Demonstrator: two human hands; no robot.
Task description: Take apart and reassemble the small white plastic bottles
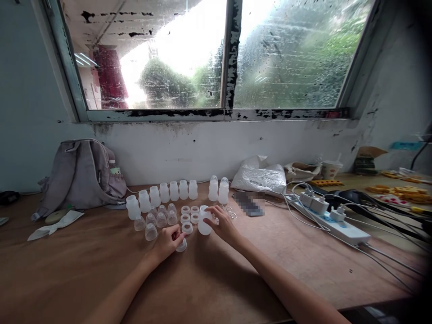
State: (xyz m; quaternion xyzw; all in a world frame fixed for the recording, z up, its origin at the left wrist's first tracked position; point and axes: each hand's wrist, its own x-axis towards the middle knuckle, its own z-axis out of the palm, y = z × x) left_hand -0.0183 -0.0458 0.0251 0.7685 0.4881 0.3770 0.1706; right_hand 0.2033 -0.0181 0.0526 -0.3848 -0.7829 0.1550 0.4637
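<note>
My right hand (221,222) grips a frosted white baby bottle (204,225) that stands upright on the table, fingers at its top and side. Just left of it, my left hand (167,242) is closed with fingers curled in; what they hold, if anything, is hidden. Partly beneath that hand's thumb is a clear domed cap (181,246). Several white collar rings (187,228) lie between my hands. Left of them stand several more clear caps (151,231). Behind, open bottles (164,192) form a curved row. Two capped bottles (223,191) stand further right.
Small rings (232,215) and a blurred flat object (251,204) lie right of my right hand. A silvery bag (259,175) rests against the wall. The power strip (334,222) with cables stretches along the right. A grey backpack (84,175) and white cloth strip (57,225) are left.
</note>
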